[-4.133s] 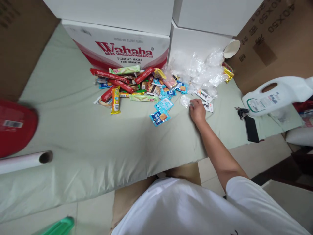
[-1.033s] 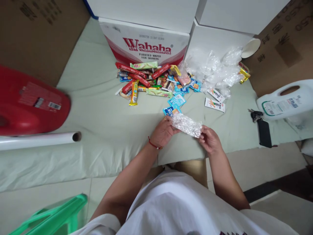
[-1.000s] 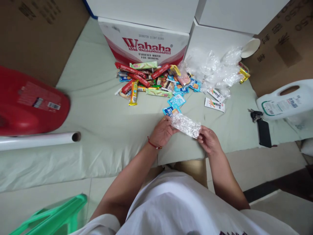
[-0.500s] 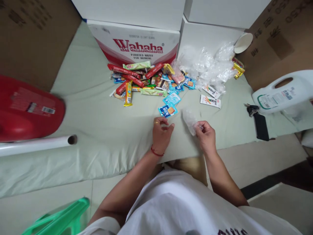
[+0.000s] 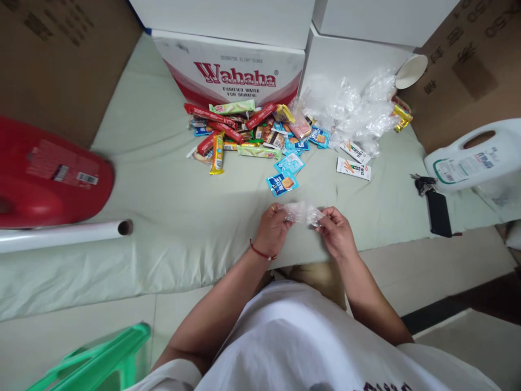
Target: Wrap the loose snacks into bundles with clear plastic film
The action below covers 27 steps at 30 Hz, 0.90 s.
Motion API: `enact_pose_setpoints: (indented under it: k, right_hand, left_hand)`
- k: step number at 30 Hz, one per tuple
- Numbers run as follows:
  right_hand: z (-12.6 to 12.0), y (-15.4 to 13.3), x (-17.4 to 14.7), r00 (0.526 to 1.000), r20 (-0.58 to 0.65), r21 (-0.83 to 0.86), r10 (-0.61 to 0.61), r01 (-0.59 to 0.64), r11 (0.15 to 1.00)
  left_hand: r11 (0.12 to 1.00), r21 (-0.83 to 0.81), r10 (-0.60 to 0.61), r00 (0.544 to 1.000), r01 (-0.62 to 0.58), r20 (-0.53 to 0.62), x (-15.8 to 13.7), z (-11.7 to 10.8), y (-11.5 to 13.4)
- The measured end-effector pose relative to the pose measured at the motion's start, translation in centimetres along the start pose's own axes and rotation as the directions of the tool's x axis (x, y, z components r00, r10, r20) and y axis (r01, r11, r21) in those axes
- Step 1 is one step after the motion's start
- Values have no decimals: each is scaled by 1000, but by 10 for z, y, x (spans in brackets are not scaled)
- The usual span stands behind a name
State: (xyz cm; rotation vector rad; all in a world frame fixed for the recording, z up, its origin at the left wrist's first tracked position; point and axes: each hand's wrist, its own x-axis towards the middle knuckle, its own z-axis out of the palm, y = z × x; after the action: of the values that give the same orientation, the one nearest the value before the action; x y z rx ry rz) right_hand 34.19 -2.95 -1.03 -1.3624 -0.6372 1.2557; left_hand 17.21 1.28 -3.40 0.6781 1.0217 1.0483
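Note:
Between my two hands a small clear plastic bag [image 5: 303,212] is stretched sideways above the cloth. My left hand [image 5: 275,231], with a red cord on its wrist, pinches the bag's left end. At the other end, my right hand [image 5: 336,232] grips it between thumb and fingers. Just beyond the left hand lies a blue snack packet [image 5: 281,183], overlapping a light blue packet [image 5: 290,163]. Farther back is a pile of wrapped snacks [image 5: 240,130], red, green and yellow. Two white sachets [image 5: 353,168] lie beyond my right hand.
Crumpled clear plastic bags [image 5: 354,111] are heaped behind the sachets, near a paper cup [image 5: 411,71]. A white jug [image 5: 472,155], keys [image 5: 423,184] and a black phone [image 5: 438,213] are at right. Left are a red container [image 5: 52,171] and a white tube [image 5: 65,236]. A Wahaha carton [image 5: 232,70] stands behind.
My left hand has closed on the free end of the plastic bag. The bag, which hung from my right hand alone, is now drawn level between both hands.

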Motion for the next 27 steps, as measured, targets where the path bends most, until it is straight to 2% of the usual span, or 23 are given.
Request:
enact_pose_setpoints:
  k: [2,4,6,8,9,11,14,16,18,22,24,27]
  right_hand:
    - [-2,1,-1,999,40,4,-16,15,1000]
    - [-3,1,-3,994,70,-42,-82,85,995]
    - [-4,-1,-6,984,126,-87,-124,135,987]
    - [-3,-4,-9,972,199,-112,-128,152,982]
    - [-3,-4,-10,965,232,-124,-123,155,980]
    - [-4,-4,-12,955,277,-144,-108,152,978]
    - [-7,0,-12,958,280,-158,-55,102,982]
    - [-9,2,-10,964,265,-185,-6,57,981]
    - [-10,0,-5,970,244,-222,0,56,973]
    - [-6,-12,5,981,160,-255,-106,145,956]
    - [-4,-17,9,988,90,-250,-127,145,957]
    - [0,-19,11,998,29,-151,-58,62,987]
  left_hand:
    - [995,89,45,998,-41,-46,-4,-1,-1]
    - [948,283,178,980,-146,-90,-9,1,1]
    - [815,507,356,933,-281,-54,-13,4,5]
    - [662,645,466,884,-381,43,-14,7,10]
    - [607,685,482,872,-403,86,-13,8,13]
    - [553,740,451,884,-383,120,-9,6,18]
    - [602,755,350,936,-259,42,-3,1,22]
    - [635,739,334,942,-225,0,-2,-2,22]
    - [633,733,344,939,-250,23,-5,-2,21]
    - [626,716,311,941,-310,135,-14,3,18]
    - [662,681,294,944,-313,148,-15,4,18]
    - [773,566,259,957,-286,130,-12,0,21]
